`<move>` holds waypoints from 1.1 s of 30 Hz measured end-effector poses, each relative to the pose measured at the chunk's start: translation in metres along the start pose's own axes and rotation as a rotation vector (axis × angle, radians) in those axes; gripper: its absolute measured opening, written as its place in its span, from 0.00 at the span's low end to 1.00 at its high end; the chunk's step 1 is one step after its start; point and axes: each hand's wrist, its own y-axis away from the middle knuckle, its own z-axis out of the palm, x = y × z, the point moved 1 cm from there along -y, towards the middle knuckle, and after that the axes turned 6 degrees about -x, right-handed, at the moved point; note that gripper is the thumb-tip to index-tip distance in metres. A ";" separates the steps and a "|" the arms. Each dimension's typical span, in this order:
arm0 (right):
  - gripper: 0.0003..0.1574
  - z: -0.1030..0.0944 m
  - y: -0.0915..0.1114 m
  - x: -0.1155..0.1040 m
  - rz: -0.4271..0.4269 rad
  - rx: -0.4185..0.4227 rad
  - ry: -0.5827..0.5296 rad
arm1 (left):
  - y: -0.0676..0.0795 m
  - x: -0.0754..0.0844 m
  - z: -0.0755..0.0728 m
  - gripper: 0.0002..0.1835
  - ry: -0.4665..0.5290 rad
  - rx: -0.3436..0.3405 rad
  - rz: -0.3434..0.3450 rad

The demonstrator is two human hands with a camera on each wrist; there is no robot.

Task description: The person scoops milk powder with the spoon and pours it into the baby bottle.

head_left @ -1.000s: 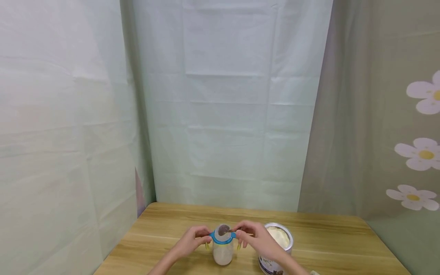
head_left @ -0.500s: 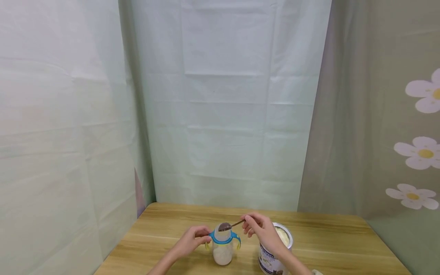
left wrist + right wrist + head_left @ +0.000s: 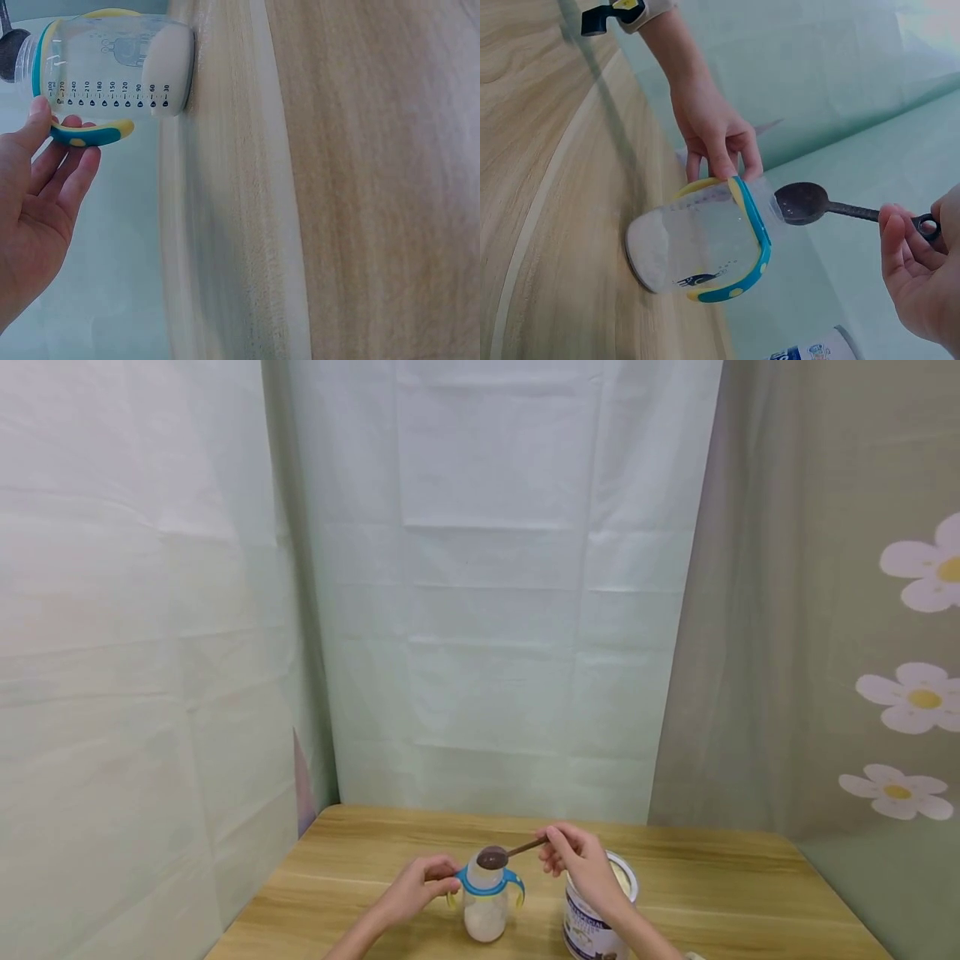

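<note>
Pinching the far end of the spoon [image 3: 834, 208], the right hand [image 3: 587, 864] stands apart from the bottle [image 3: 486, 914], to that bottle's right; the spoon's long axis slants downward and leftward from the fingertips, so its bowl sits right at the bottle's mouth. Whether bowl and rim touch, I cannot tell. The left hand [image 3: 420, 887] is the nearer of the two, thumb and fingers closed on one side handle [image 3: 90, 135] of the bottle, which is upright on the table. The spoon is dark brown and slim, with a rounded bowl flecked with pale specks and a small hole at the handle's tip. Clear and smooth-walled, the bottle is a rounded cylinder printed with a measuring scale; a blue collar runs into curved blue-and-yellow handles, and pale powder [image 3: 649, 251] lies inside at the base. Beside the right wrist, partly covered by it, stands a round can [image 3: 588, 927] with a shiny rim, printed label and cream-coloured contents. Beneath spreads the wood-grained table [image 3: 360, 843], and beyond hangs pale, creased cloth [image 3: 495, 677], with white, yellow-centred flowers [image 3: 924, 697] on the right side.
</note>
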 end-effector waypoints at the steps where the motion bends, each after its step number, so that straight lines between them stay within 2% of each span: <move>1: 0.23 0.000 0.000 0.001 0.000 -0.002 0.000 | 0.000 0.000 0.000 0.12 -0.001 0.000 0.001; 6: 0.22 -0.003 0.001 0.005 0.009 -0.026 0.014 | 0.002 0.000 0.000 0.12 0.004 0.003 0.011; 14: 0.25 -0.006 0.001 0.008 0.025 -0.052 0.015 | 0.001 0.003 0.000 0.10 0.028 0.003 -0.021; 22: 0.22 -0.007 0.005 0.009 0.066 -0.010 -0.010 | 0.003 0.005 0.001 0.10 0.048 0.005 -0.023; 29: 0.19 -0.013 0.005 0.008 0.141 0.038 -0.066 | 0.002 0.010 0.001 0.10 0.040 0.008 -0.019; 33: 0.20 -0.016 0.006 0.008 0.156 0.050 -0.090 | 0.002 0.011 0.001 0.10 0.044 0.007 -0.021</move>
